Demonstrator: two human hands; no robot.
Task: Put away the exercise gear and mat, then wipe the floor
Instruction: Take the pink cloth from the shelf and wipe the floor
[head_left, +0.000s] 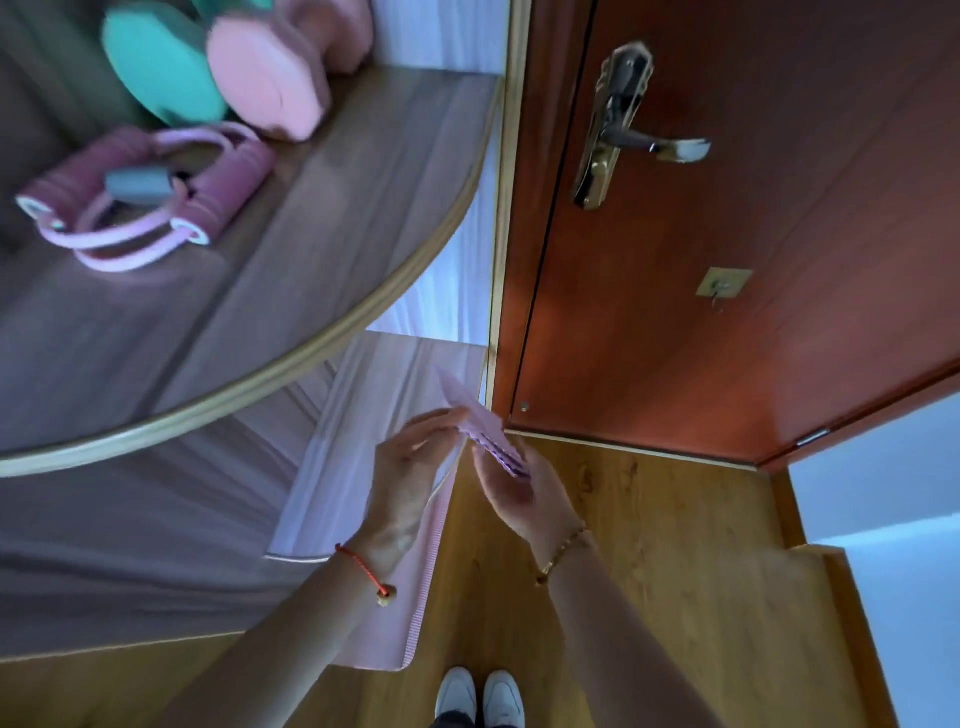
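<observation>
Head view: my left hand (410, 467) and right hand (514, 488) met on one lifted corner of the pink mat (343, 441). The fingers (441, 421) of both were closed together and pinching its edge, though blur hid the exact grip. From my fingertips the mat ran down and back toward my shoes (480, 696), lying on the wooden floor (649, 545). Up and left of my fingers stood the round table (311, 234), with dumbbells (270, 78) and a pull band (140, 197) on it. The door (727, 260) was just beyond my fingertips. I judged the mat to be light, soft and floppy, with a ribbed face that grips well. It seemed best held at the short end, both corners, and rolled.
</observation>
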